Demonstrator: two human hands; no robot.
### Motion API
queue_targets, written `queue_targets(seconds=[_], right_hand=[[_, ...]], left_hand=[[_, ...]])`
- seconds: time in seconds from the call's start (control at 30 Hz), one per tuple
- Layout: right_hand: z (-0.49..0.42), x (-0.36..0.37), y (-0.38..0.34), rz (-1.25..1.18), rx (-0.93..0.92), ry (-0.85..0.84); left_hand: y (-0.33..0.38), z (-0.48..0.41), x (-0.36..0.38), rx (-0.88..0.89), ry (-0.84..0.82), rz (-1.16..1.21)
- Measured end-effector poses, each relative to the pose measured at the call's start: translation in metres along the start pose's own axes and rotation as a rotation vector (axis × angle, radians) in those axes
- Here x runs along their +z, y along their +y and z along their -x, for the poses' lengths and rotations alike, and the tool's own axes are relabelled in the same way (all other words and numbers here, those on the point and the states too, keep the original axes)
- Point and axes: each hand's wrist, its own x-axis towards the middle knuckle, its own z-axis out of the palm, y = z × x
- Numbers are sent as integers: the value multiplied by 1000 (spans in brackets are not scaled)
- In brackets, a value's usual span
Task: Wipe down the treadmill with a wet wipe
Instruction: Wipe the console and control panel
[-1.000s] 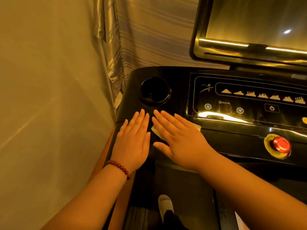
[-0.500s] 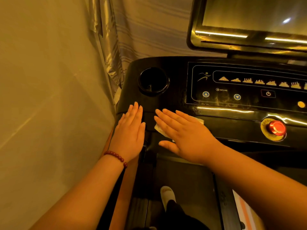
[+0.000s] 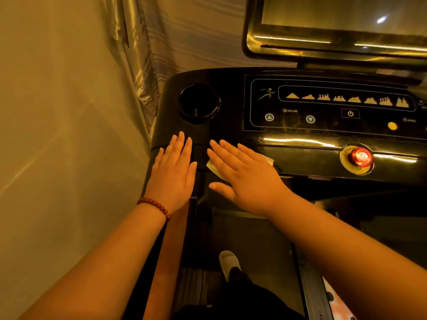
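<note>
The black treadmill console [image 3: 231, 93] fills the upper right, with a round cup holder [image 3: 199, 103] at its left end. My right hand [image 3: 247, 174] lies flat, fingers straight, pressing a white wet wipe [image 3: 213, 168] onto the console's front edge; only the wipe's corners show beside the hand. My left hand [image 3: 174, 172], with a red bead bracelet at the wrist, rests flat on the console's left front corner, just left of the right hand.
A wall [image 3: 57, 135] and a striped curtain [image 3: 184, 31] stand close on the left. The control panel [image 3: 328, 107], a red stop button [image 3: 359, 157] and a screen [image 3: 342, 21] lie to the right. Below is the treadmill belt [image 3: 249, 239] with my slippered foot [image 3: 228, 260].
Both hands slid toward me from just below the cup holder down to the console's front edge, the right hand carrying the wipe with it. The view shifted a little.
</note>
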Motion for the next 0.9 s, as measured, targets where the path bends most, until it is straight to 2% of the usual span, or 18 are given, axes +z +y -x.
queue_targets(seconds=[0.33,0.53,0.7,0.9], right_hand=[[-6,4,-14,-92,243,76],[-11,4,-11,-157,420,122],[-10,8,-9,-137,480,187],[-20,3,1,-165,554,187]], left_hand=[[4,-12,-5,190,52,-142],[13,-36,-14,229,44,-143],[21,-45,-11,177,5,-51],[18,-46,-4,185,36,-71]])
